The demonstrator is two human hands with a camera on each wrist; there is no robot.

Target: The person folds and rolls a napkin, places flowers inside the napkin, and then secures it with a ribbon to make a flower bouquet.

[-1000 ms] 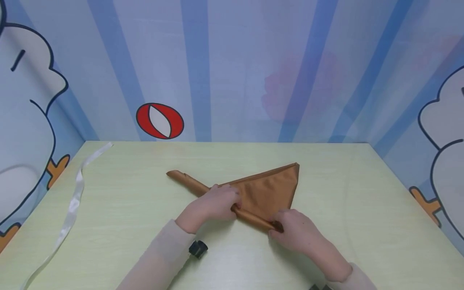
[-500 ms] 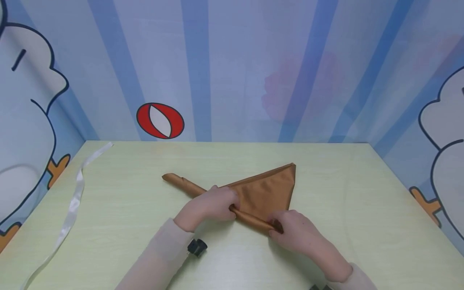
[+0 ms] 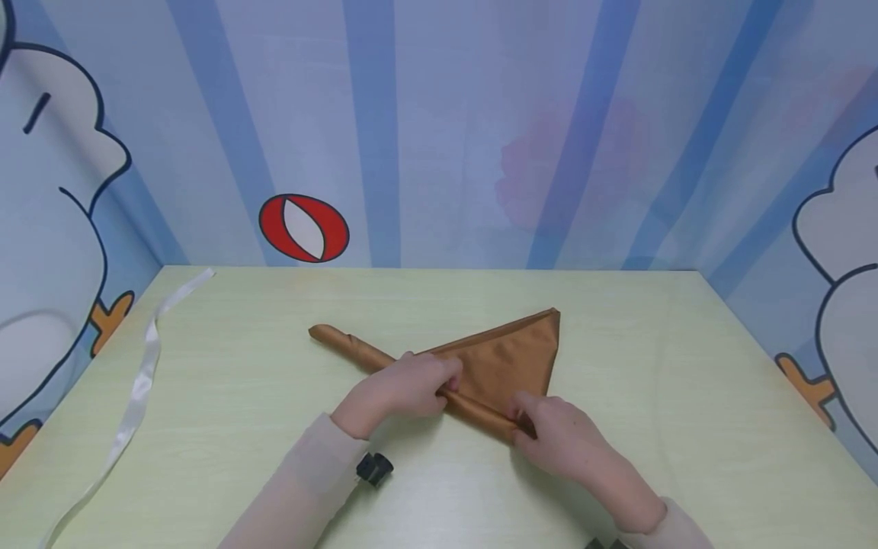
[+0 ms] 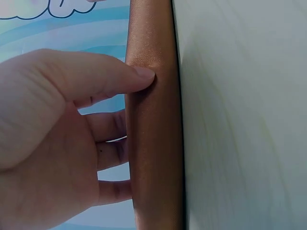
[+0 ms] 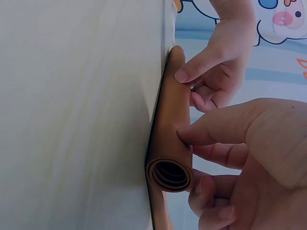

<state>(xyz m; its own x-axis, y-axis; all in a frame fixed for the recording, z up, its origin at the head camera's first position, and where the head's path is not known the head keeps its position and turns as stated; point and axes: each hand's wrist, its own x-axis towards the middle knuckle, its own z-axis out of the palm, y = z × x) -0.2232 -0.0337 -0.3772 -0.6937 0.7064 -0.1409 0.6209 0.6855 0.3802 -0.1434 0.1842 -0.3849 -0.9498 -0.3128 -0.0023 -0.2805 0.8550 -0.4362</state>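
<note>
A brown satin cloth (image 3: 504, 362) lies on the table, its near side rolled into a tube and its far part still a flat, folded triangle. My left hand (image 3: 405, 385) grips the roll around its middle, with the thumb pressed on the near side in the left wrist view and the fingers behind. At the roll's near right end, my right hand (image 3: 565, 438) pinches it between thumb and fingers. The right wrist view looks into the open end of the roll (image 5: 172, 115), where several layers spiral inside. The roll's other end sticks out beyond my left hand.
A white ribbon (image 3: 140, 389) runs along the left side of the pale table (image 3: 686, 396). Printed panels with cartoon figures enclose the back and both sides. A small black device (image 3: 374, 469) sits at my left wrist.
The cloth has shifted slightly left, its far right corner with it. My left index finger reaches a little further over the cloth, while the right fingers have shifted slightly at the roll's end.
</note>
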